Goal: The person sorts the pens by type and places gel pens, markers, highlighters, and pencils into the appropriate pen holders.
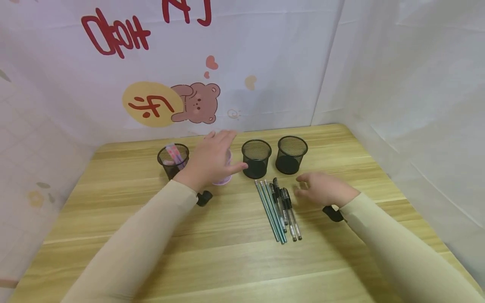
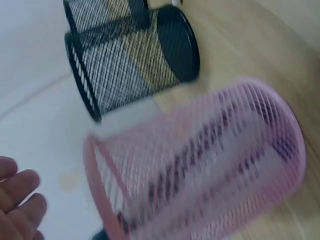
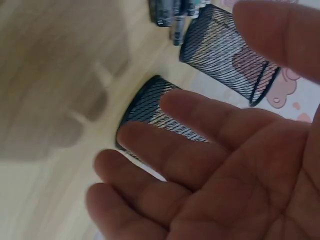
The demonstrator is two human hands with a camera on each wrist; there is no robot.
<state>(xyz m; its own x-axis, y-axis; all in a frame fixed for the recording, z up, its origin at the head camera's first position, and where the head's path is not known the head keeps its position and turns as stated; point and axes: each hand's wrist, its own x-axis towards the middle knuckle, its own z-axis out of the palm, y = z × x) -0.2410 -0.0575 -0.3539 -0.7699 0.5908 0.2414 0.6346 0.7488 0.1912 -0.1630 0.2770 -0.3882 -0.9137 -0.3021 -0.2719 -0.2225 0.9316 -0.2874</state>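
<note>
My left hand [image 1: 212,158], fingers extended, is beside a pink mesh pen cup [image 2: 195,165], mostly hidden behind it in the head view. Long items show through that cup's mesh, too blurred to name. In the left wrist view the fingertips [image 2: 22,192] stand apart from its rim. My right hand [image 1: 327,189] hovers just right of several black-capped gel pens [image 1: 291,219], with its fingers loosely spread and nothing held. Several teal pencils [image 1: 270,212] lie side by side left of the pens. Behind them stand two black mesh cups, the middle one [image 1: 256,158] and the right one [image 1: 291,155].
Another black mesh cup [image 1: 172,158] on the left holds pink and purple items. All stand on a wood-grain table [image 1: 212,261]. A white printed cloth [image 1: 280,75] with a bear hangs behind it, and white cloth rises at both sides.
</note>
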